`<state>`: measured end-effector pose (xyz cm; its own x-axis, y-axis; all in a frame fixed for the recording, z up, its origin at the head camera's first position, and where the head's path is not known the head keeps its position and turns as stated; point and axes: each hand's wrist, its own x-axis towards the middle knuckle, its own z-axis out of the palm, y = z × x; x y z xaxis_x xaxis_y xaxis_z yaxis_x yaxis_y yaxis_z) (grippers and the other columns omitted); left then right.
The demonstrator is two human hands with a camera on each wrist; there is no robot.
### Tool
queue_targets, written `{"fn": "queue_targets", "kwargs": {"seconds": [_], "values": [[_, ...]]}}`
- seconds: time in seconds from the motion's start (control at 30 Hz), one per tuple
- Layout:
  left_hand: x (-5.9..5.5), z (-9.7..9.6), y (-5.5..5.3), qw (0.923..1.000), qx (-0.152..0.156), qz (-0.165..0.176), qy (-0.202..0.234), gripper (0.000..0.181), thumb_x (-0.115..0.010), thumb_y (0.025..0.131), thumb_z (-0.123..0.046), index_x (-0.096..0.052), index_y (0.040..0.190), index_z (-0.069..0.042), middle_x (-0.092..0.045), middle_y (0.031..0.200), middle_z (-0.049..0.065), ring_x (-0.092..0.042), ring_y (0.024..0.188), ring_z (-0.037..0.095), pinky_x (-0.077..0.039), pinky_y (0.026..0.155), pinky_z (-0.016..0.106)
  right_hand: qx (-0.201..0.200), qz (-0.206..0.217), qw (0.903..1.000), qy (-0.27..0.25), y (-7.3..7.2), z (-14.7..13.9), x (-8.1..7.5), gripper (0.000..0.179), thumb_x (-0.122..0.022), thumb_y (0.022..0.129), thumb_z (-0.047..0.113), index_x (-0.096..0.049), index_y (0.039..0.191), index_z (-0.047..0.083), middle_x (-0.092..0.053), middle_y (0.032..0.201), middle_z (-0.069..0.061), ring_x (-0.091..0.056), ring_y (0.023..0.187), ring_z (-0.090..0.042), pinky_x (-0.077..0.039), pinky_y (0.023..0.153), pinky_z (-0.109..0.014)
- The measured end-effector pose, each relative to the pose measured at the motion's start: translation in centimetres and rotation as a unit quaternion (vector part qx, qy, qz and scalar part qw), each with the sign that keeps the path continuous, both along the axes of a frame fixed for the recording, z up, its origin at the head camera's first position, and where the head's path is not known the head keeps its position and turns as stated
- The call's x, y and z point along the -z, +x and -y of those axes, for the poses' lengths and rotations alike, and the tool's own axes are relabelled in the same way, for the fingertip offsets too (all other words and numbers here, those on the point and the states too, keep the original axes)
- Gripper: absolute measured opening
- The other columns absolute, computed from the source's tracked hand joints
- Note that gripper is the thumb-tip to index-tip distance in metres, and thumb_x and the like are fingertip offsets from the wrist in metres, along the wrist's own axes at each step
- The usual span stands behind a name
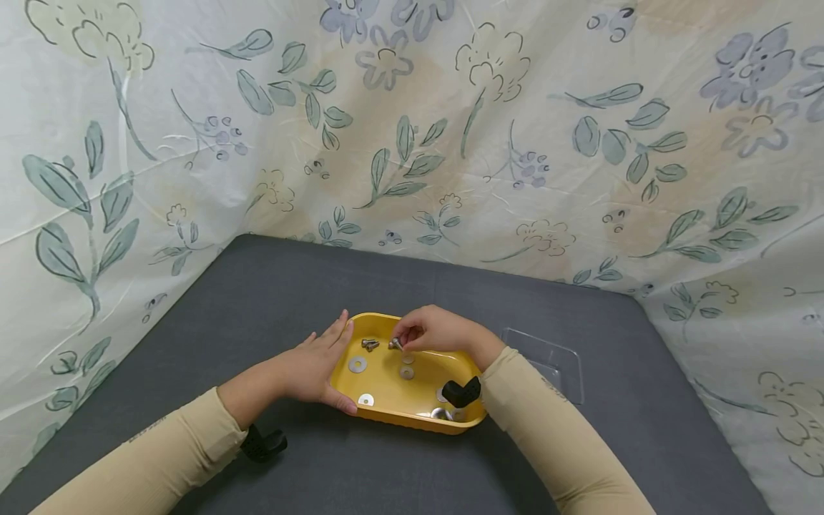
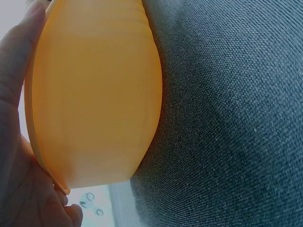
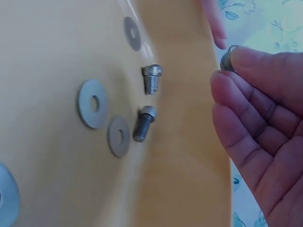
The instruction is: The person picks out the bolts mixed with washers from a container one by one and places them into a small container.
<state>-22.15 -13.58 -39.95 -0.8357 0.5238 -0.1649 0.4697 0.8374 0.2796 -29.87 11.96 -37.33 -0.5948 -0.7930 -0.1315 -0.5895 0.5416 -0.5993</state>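
Note:
A shallow yellow tray [image 1: 386,413] with rounded corners holds several metal bolts [image 3: 150,78] and flat washers [image 3: 93,104]. My left hand [image 1: 317,363] rests on the tray's left end, its fingers straight along the rim and the thumb at the near corner. Over the far side of the tray, my right hand [image 1: 433,330] pinches a small metal bolt [image 3: 227,59] between thumb and forefinger, most of it hidden by the fingertips. Another bolt [image 3: 144,124] lies in the tray close below that hand, beside a washer [image 3: 119,137].
To the right of the yellow tray stands a clear plastic tray [image 1: 573,372], partly behind my right forearm. Dark grey cloth covers the table [image 1: 309,279]. A flower-printed curtain [image 1: 412,143] rises along the back and both sides.

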Motion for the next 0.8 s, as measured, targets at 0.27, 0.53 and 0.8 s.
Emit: {"fn": "queue_targets", "kwargs": {"seconds": [0.27, 0.53, 0.8], "values": [[0.1, 0.0, -0.1, 1.0, 0.006, -0.005, -0.001, 0.136, -0.051, 0.052, -0.087, 0.004, 0.147, -0.006, 0.016, 0.151, 0.01, -0.001, 0.14, 0.023, -0.015, 0.106, 0.055, 0.007, 0.0, 0.9995, -0.031, 0.5, -1.6, -1.1, 0.018, -0.064, 0.087, 0.013, -0.065, 0.104, 0.007, -0.061, 0.088, 0.005, -0.056, 0.079, -0.012, -0.049, 0.073, -0.025], [0.1, 0.0, -0.2, 0.9999, 0.013, 0.0, 0.005, 0.135, -0.051, 0.054, -0.086, 0.005, 0.146, -0.005, 0.017, 0.151, 0.01, 0.001, 0.14, 0.024, -0.013, 0.106, 0.055, 0.045, 0.008, 0.9979, -0.045, 0.8, -4.2, -2.2, 0.021, -0.064, 0.086, 0.012, -0.065, 0.106, 0.006, -0.062, 0.089, 0.002, -0.056, 0.08, -0.015, -0.05, 0.073, -0.026], [0.2, 0.0, -0.2, 1.0, 0.009, -0.002, 0.001, 0.136, -0.051, 0.053, -0.087, 0.005, 0.146, -0.006, 0.017, 0.151, 0.009, 0.001, 0.14, 0.023, -0.014, 0.107, 0.055, 0.115, 0.003, 0.9908, -0.071, 1.0, -7.5, -3.9, 0.018, -0.065, 0.086, 0.012, -0.065, 0.103, 0.014, -0.061, 0.091, -0.002, -0.056, 0.081, -0.021, -0.05, 0.072, -0.03]]}}
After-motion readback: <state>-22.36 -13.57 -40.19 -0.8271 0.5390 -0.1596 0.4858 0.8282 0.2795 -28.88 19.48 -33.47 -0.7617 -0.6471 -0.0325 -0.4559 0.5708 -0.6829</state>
